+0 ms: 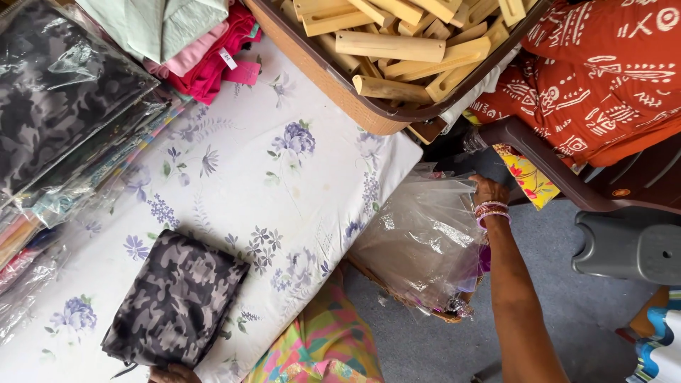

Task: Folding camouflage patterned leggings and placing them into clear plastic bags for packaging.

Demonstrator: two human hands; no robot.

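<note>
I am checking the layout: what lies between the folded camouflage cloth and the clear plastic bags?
In the head view, bare floral sheet lies between camouflage cloth and plastic bags.

Background items around the floral work surface

Crate of wooden blocks (397,50), folded garments (191,35), packaged fabrics (57,99), grey stool (631,245).

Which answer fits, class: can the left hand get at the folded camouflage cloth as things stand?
Probably yes: the left hand already sits at the near edge of the camouflage cloth, which lies uncovered on the flowered sheet.
</note>
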